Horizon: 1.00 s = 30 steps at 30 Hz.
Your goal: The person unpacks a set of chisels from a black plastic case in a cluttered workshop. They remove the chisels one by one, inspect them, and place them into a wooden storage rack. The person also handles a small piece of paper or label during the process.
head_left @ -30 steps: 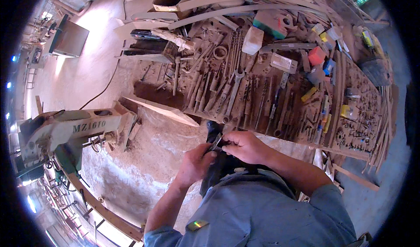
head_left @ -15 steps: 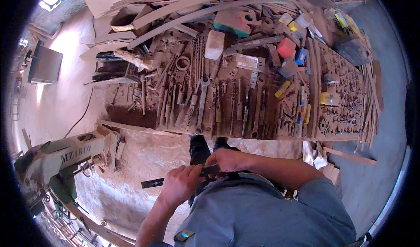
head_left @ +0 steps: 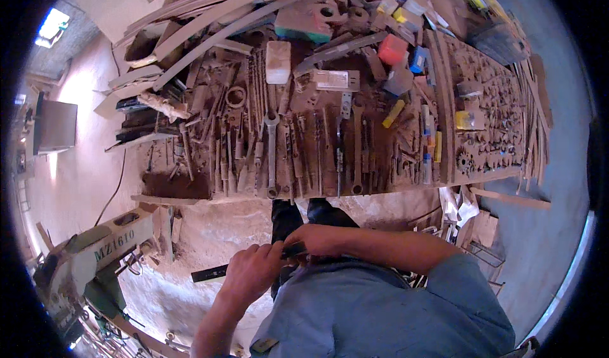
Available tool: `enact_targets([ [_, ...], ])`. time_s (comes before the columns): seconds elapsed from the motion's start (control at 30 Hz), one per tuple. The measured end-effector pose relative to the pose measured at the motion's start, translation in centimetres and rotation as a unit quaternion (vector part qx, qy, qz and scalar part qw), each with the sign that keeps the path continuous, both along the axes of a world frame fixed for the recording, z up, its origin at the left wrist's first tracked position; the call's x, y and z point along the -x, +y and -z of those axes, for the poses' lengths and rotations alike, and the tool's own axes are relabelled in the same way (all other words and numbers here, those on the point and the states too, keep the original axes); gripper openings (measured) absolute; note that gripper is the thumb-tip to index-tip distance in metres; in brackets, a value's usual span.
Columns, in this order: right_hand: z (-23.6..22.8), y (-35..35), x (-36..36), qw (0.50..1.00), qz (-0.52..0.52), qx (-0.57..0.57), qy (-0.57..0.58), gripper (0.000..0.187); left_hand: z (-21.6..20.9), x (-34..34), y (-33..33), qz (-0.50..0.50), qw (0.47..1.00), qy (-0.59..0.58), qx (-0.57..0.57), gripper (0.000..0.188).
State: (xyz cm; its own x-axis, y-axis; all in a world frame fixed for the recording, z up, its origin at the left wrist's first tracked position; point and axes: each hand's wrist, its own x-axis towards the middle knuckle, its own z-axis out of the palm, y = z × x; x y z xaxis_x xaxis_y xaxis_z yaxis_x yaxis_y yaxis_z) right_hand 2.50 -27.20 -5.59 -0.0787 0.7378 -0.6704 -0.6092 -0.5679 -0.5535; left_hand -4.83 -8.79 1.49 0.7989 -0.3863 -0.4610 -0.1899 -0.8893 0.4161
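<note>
Close in front of my body, both hands are on a dark, narrow flat bar [head_left: 209, 273]. My left hand [head_left: 254, 270] is wrapped round its middle, and one end sticks out to the left. At the other end, my right hand [head_left: 312, 240] grips it with bent fingers. A short dark stretch of the bar shows between the two hands; what the right fingertips touch is hidden. Beyond the hands, the dusty workbench carries a combination wrench [head_left: 272, 155], a second wrench [head_left: 358, 148] and rows of drill bits [head_left: 258, 85].
On the bench stand a white plastic container [head_left: 278, 62], a red box [head_left: 392, 49], a blue box [head_left: 419, 59] and a yellow-labelled box [head_left: 468, 120]. Long curved strips [head_left: 254, 14] lie along the back. A green-and-cream machine arm [head_left: 114, 244] juts in at the left.
The view has shifted, so the bench and its tools sit further left and a little higher. Both hands keep their hold on the bar, which appears slightly further left.
</note>
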Motion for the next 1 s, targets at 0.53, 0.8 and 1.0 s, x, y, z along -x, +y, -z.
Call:
enact_targets([
  [0.53, 0.5, 0.2, 0.8, 0.992, 0.111, -0.056, -0.024, 0.022, -1.3, -1.7, 0.1, 0.050, 0.991, -0.086, -0.090, 0.012],
  [0.8, 2.6, 2.4, 2.1, 0.944, 0.239, -0.116, 0.196, 0.026, -3.3, -2.9, 0.2, 0.098, 0.980, -0.069, -0.160, 0.008],
  [1.0, 5.0, 3.1, 1.8, 0.897, 0.284, -0.230, 0.247, 0.021, -6.2, -5.0, -0.1, 0.147, 0.941, -0.145, -0.267, 0.010],
])
